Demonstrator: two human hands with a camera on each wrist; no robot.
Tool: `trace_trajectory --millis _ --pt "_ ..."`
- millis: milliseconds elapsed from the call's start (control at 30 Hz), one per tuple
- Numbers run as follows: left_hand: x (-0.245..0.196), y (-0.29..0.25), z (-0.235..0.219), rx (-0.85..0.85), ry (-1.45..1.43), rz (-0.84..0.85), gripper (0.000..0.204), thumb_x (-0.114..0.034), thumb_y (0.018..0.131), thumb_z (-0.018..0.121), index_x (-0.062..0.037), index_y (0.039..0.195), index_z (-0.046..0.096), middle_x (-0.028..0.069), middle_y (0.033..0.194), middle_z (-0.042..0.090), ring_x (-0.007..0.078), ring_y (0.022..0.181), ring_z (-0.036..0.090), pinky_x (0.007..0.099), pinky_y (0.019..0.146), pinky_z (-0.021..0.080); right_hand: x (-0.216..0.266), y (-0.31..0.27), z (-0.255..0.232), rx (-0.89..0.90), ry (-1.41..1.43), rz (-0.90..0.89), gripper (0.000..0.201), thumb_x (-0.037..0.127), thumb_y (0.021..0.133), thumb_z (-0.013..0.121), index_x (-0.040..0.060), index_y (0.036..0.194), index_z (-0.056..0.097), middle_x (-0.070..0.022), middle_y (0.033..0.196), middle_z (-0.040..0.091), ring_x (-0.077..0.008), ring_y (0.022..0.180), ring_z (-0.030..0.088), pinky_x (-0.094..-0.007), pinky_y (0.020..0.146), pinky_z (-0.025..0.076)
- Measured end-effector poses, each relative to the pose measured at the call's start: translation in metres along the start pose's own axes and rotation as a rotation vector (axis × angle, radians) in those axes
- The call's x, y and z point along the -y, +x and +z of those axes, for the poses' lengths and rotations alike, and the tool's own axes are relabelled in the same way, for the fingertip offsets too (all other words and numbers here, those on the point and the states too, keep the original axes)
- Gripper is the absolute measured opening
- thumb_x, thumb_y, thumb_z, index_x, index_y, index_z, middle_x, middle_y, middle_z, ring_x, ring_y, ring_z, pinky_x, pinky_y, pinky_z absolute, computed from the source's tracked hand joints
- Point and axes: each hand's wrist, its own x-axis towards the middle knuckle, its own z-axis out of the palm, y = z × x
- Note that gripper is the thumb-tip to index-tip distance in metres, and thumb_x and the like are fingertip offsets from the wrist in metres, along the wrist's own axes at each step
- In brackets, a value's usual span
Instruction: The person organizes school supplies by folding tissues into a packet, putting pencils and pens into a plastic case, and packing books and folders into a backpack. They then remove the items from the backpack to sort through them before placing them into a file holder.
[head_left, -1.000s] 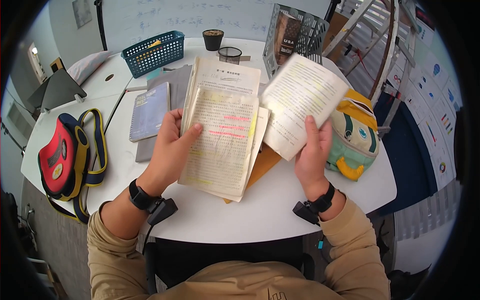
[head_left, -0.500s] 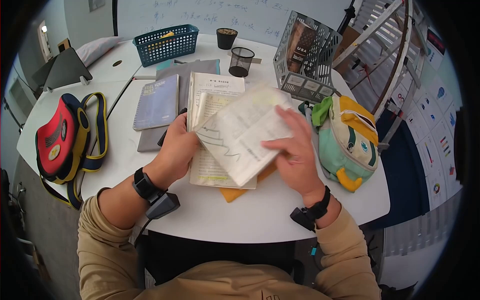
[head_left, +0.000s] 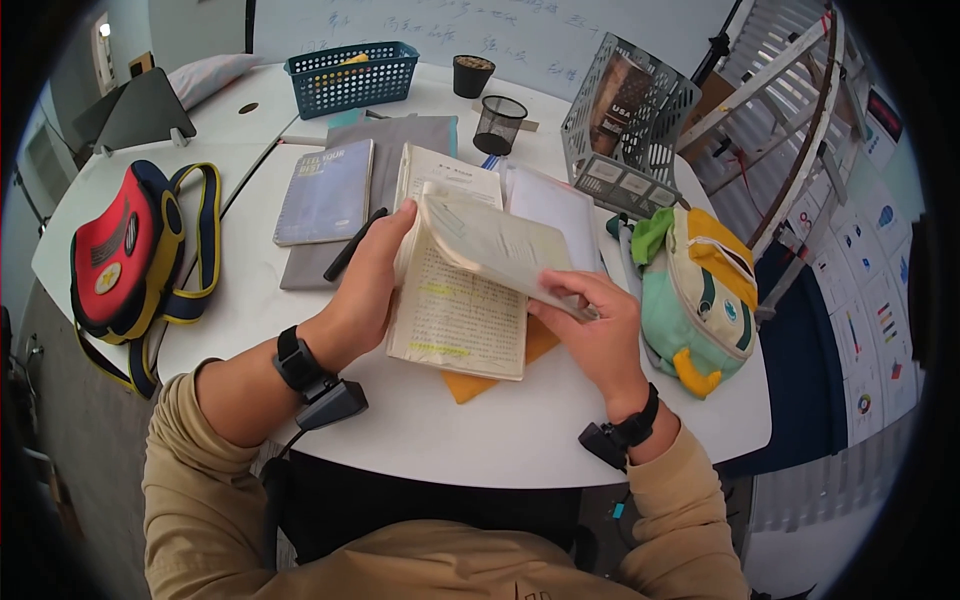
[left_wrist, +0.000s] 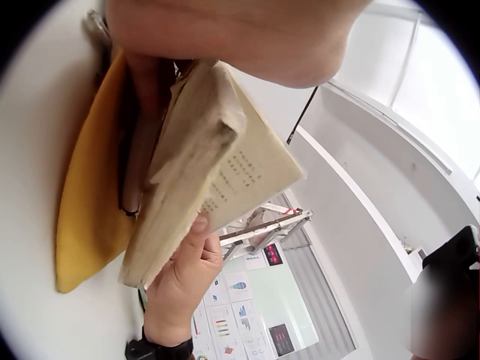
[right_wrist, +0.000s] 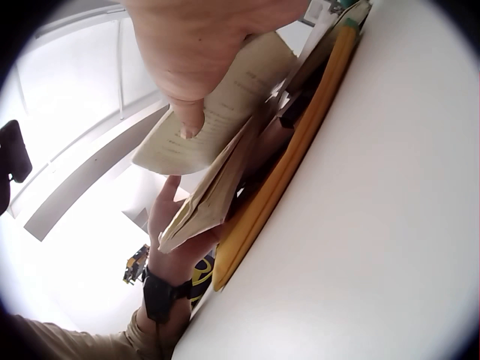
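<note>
Book [head_left: 455,325] in left hand [head_left: 368,285], thumb [head_left: 403,215] extended, right hand [head_left: 603,335] pinching pages [head_left: 500,240]

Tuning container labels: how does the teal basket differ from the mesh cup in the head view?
Color: the teal basket is blue-green; the mesh cup is black.
Shape: basket is long and boxy; cup is round.
Size: basket is clearly wider than the cup.
Walls: basket has distinct punched-looking holes; cup is fine mesh.
Shared: both stand upright, open-topped, on the white table.
</note>
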Motion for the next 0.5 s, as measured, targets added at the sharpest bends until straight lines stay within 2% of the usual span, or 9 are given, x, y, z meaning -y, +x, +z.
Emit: trace_trajectory --millis 67,167,267,367,467,500 --pt "0.004 0.004 -0.003 0.029 0.069 0.026 0.080 -0.047 0.112 0.075 0.0009 0.168 0.043 0.0202 0.155 0.064 0.0274 0.144 0.065 0.0437 0.124 0.052 0.005 -0.005 0.000 0.047 0.014 0.064 0.044 0.012 0.081 0.105 0.0052 0.120 0.088 -0.0072 0.111 0.085 -0.0150 0.098 0.075 -0.0289 0.083 0.059" --pt "0.009 -0.002 0.002 0.014 0.409 0.211 0.101 -0.057 0.100 0.089 0.0050 0.163 0.039 0.0214 0.152 0.061 0.0266 0.143 0.062 0.0414 0.122 0.052 0.008 -0.009 0.003 0.128 0.069 0.089 0.044 0.014 0.080 0.107 0.0036 0.118 0.088 -0.0061 0.109 0.085 -0.0096 0.093 0.072 -0.0261 0.080 0.058" --pt "0.008 -0.004 -0.001 0.109 0.328 0.267 0.111 -0.057 0.093 0.096 0.0064 0.164 0.037 0.0221 0.155 0.059 0.0275 0.145 0.061 0.0432 0.123 0.051 0.010 -0.011 0.006 0.126 0.168 0.146 0.043 0.015 0.081 0.107 0.0012 0.116 0.087 -0.0066 0.109 0.085 -0.0104 0.090 0.073 -0.0254 0.077 0.058" --pt "0.010 -0.006 -0.002 0.142 0.559 0.410 0.118 -0.050 0.087 0.102 0.0074 0.165 0.035 0.0229 0.156 0.058 0.0284 0.148 0.059 0.0435 0.124 0.051 0.006 -0.013 0.007 0.121 0.237 0.154 0.042 0.016 0.082 0.107 0.0008 0.116 0.087 -0.0073 0.108 0.085 -0.0107 0.087 0.075 -0.0247 0.074 0.059" --pt "0.014 -0.009 0.009 0.140 0.747 0.463 0.125 -0.046 0.082 0.107 0.0082 0.166 0.032 0.0226 0.157 0.057 0.0291 0.149 0.058 0.0431 0.125 0.050 0.010 -0.013 0.005 0.153 0.207 0.097 0.042 0.014 0.083 0.106 0.0005 0.118 0.087 -0.0090 0.109 0.086 -0.0130 0.093 0.079 -0.0273 0.079 0.063" --pt "0.013 -0.011 0.012 0.126 0.741 0.439 0.120 -0.040 0.084 0.105 0.0081 0.167 0.032 0.0222 0.157 0.058 0.0289 0.148 0.059 0.0428 0.125 0.050 0.011 -0.012 0.005 0.168 0.220 0.038 0.041 0.014 0.084 0.104 0.0001 0.118 0.086 -0.0100 0.110 0.086 -0.0146 0.094 0.080 -0.0284 0.081 0.063"
